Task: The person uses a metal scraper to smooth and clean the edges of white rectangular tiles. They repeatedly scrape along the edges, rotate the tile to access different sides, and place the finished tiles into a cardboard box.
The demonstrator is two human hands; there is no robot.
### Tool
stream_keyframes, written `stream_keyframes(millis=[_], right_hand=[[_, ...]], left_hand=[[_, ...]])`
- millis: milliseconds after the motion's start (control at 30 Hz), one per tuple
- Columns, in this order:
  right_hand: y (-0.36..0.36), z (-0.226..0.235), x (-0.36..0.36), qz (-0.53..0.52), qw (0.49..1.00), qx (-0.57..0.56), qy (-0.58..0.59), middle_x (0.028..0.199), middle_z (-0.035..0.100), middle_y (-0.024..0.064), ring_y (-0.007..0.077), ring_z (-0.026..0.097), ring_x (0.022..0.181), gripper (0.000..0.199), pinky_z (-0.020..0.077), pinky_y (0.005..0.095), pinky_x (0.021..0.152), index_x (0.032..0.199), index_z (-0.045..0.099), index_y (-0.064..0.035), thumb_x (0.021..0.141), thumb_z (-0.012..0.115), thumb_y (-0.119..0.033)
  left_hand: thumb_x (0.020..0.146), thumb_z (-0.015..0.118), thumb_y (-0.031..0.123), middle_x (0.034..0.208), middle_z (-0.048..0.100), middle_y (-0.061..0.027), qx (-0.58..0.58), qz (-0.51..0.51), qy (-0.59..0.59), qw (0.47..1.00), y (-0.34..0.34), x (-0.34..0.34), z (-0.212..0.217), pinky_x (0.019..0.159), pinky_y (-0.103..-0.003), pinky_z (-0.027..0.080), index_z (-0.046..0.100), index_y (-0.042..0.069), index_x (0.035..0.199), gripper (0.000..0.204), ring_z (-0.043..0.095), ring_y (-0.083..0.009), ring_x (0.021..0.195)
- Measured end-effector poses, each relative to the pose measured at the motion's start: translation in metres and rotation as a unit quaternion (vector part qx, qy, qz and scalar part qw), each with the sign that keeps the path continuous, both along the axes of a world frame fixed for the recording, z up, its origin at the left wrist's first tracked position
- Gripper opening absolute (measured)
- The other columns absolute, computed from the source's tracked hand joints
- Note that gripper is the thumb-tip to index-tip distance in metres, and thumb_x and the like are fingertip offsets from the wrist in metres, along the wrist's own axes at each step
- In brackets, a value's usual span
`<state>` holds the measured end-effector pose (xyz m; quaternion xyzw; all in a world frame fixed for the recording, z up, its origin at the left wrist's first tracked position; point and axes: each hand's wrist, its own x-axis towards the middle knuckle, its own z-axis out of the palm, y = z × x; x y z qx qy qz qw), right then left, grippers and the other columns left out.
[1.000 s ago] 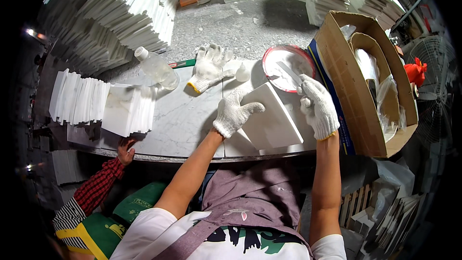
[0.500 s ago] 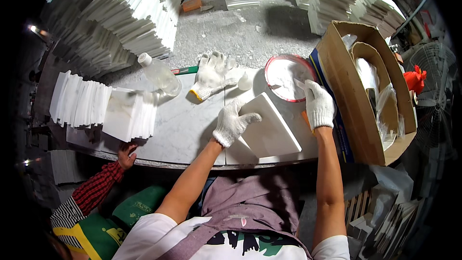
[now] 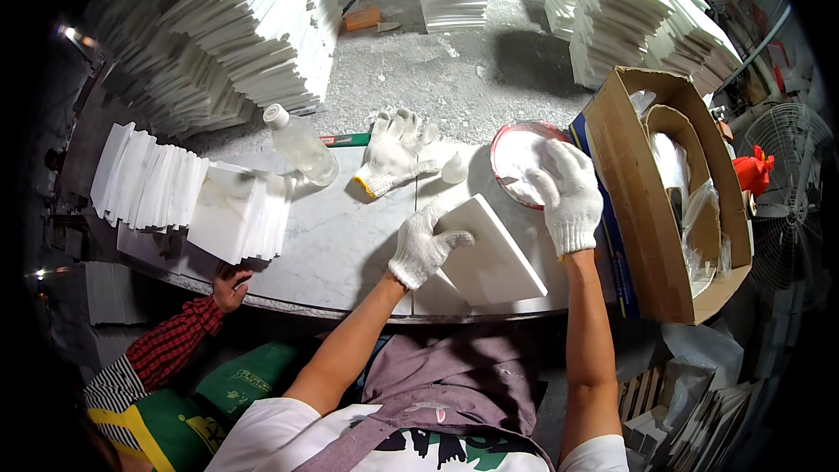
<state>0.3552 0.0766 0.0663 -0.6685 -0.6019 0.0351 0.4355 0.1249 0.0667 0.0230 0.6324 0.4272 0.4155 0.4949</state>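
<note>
A white square tile [image 3: 494, 258] lies tilted on the marble tabletop [image 3: 328, 240] in front of me. My left hand [image 3: 424, 243], in a white knit glove, grips the tile's left edge with the thumb on top. My right hand [image 3: 568, 194], also gloved, hovers over a red-rimmed bowl [image 3: 507, 144] of white paste. Its fingers are curled round a small scraper [image 3: 507, 182] whose tip reaches into the paste. A spare white glove [image 3: 393, 153] lies flat just beyond the tile, next to a small white cone-shaped cap [image 3: 453, 168].
A clear plastic bottle [image 3: 299, 147] lies left of the glove. Leaning rows of white tiles [image 3: 175, 192] stand at the left, tall tile stacks [image 3: 236, 35] behind. An open cardboard box [image 3: 669, 192] stands right, a fan [image 3: 791, 201] beyond. Another person's hand [image 3: 229, 284] grips the table edge.
My right hand left the tile's right edge and moved up over the bowl. My left hand stayed on the tile, which shifted slightly toward me.
</note>
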Motion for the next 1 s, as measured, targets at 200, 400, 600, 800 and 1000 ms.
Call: stream_keyframes(millis=[200,400,600,800,1000], right_hand=[[0.033,0.011,-0.029,0.145,0.964,-0.077,-0.209,0.131,0.052,0.0096,0.0309,0.045,0.124,0.052,0.0347,0.0432,0.104,0.113,0.065,-0.0184,0.066,0.078,-0.038],[0.058,-0.009,-0.049,0.196,0.925,-0.133,-0.296,0.136,0.050,0.0055,0.0306,0.037,0.130,0.045,0.0238,0.0452,0.111,0.108,0.069,-0.0180,0.070,0.073,-0.043],[0.060,-0.003,-0.062,0.204,0.933,-0.128,-0.267,0.127,0.058,0.0032,0.0285,0.041,0.126,0.030,0.0233,0.0458,0.111,0.096,0.074,-0.0185,0.076,0.067,-0.040],[0.062,0.016,-0.064,0.160,0.955,-0.078,-0.236,0.125,0.059,0.0048,0.0276,0.042,0.126,0.022,0.0237,0.0445,0.110,0.085,0.074,-0.0187,0.077,0.068,-0.038],[0.012,0.046,-0.017,0.216,0.943,-0.083,0.241,0.124,0.057,0.0147,0.0236,0.055,0.114,0.032,0.0432,0.0359,0.098,0.106,0.061,-0.0050,0.078,0.071,-0.016]], left_hand=[[0.071,0.083,0.027,0.080,0.066,-0.0041,-0.033,0.003,-0.024,0.999,-0.003,-0.004,-0.006,0.066,-0.028,0.049,0.065,0.003,0.093,0.037,0.058,-0.0088,0.073],[0.070,0.084,0.023,0.080,0.066,-0.0045,-0.010,0.013,-0.010,1.000,-0.004,-0.003,-0.004,0.066,-0.029,0.049,0.065,0.004,0.093,0.035,0.058,-0.0107,0.072],[0.069,0.084,0.023,0.079,0.066,-0.0057,0.016,0.026,0.009,1.000,-0.005,-0.004,-0.001,0.065,-0.030,0.048,0.065,0.005,0.091,0.034,0.059,-0.0137,0.070],[0.068,0.084,0.027,0.077,0.064,-0.0068,0.065,0.040,0.033,0.997,-0.005,-0.005,0.000,0.064,-0.030,0.048,0.065,0.005,0.088,0.035,0.059,-0.0169,0.068],[0.067,0.084,0.030,0.075,0.063,-0.0073,-0.004,0.039,0.029,0.999,-0.005,-0.005,0.003,0.063,-0.030,0.047,0.063,0.005,0.085,0.037,0.056,-0.0162,0.065]])
